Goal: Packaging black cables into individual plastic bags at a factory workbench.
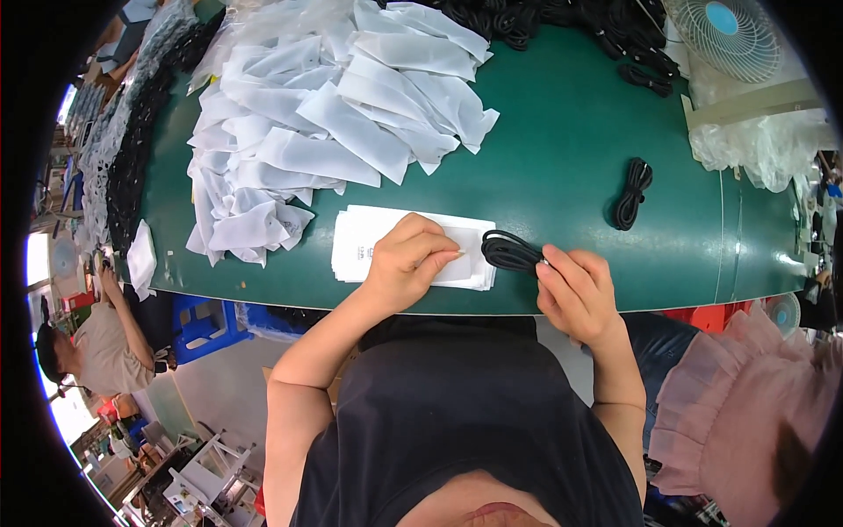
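Green table (553, 132) gives open room ahead; near its edge, left hand (409, 256) pinches over white stack (349, 244), right hand (580, 293) grips black cable (511, 253).

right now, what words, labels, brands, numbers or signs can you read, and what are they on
No text reads clearly.
White cards: small dark print beside the left hand, too small to read.
Black cable in the right hand: none legible.
White pouches: none legible.
Fan: none legible on its blue hub.
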`<state>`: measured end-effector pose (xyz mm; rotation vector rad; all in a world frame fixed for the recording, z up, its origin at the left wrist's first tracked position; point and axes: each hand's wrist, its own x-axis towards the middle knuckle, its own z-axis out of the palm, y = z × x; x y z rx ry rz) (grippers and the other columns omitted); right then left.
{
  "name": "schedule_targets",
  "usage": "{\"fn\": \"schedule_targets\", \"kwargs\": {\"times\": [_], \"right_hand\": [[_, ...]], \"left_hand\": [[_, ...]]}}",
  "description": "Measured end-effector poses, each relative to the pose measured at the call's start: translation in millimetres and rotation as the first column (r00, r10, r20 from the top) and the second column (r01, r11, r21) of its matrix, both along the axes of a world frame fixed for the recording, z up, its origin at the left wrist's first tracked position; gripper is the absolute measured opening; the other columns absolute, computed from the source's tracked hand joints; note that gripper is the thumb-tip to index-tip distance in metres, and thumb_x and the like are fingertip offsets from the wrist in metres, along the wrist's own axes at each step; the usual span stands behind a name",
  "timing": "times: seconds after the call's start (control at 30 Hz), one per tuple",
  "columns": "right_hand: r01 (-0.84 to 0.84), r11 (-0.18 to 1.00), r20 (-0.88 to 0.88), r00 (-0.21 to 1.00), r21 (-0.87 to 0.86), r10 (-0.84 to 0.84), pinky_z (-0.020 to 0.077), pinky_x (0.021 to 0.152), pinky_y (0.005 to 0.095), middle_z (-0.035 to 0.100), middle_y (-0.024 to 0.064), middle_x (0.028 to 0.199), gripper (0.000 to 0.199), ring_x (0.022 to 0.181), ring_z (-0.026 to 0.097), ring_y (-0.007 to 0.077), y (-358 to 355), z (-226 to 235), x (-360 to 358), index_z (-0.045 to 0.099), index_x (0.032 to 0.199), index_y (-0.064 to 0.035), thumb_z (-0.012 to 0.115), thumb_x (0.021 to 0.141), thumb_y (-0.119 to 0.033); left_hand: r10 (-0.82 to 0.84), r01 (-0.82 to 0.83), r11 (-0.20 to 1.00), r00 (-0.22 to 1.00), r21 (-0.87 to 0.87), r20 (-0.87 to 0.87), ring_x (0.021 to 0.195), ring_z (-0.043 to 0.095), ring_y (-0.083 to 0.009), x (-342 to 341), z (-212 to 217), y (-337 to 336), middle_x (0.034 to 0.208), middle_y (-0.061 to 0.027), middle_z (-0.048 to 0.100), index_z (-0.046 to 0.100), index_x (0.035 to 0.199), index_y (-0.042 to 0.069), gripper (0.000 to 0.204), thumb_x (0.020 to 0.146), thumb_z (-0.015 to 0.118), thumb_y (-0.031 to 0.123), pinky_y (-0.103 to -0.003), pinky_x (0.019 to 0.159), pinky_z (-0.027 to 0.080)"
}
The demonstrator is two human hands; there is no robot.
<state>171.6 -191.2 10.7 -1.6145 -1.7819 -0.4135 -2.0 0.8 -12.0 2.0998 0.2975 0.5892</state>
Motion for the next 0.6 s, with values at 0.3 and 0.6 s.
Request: {"fn": "schedule_targets", "kwargs": {"times": [0.3,0.6], "right_hand": [[-0.184,0.98,0.024,0.982,-0.078,0.187,0.0543,0.064,0.0327,0.061,0.0172,0.104,0.032,0.081,0.057,0.0267,10,16,-1,0.063,0.099,0.005,0.065,0.068,-0.001],[-0.121,0.975,0.139,0.979,-0.185,0.148,0.0523,0.063,0.0302,0.058,0.0136,0.096,0.035,0.081,0.058,0.0252,31,72,-5,0.062,0.099,0.0033,0.064,0.066,-0.004]], "left_hand": [[-0.017,0.032,0.936,0.999,-0.35,0.044,0.075,0.056,-0.0145,-3,6,1,0.085,-0.0051,0.059,0.068,0.083,0.003,0.007,0.077,0.071,0.002,-0.025,0.063,0.044],[-0.013,0.08,0.949,0.976,-0.305,0.217,0.086,0.054,-0.0179,11,33,-8,0.097,-0.0078,0.055,0.067,0.085,0.005,0.006,0.08,0.069,0.003,-0.028,0.073,0.045]]}}
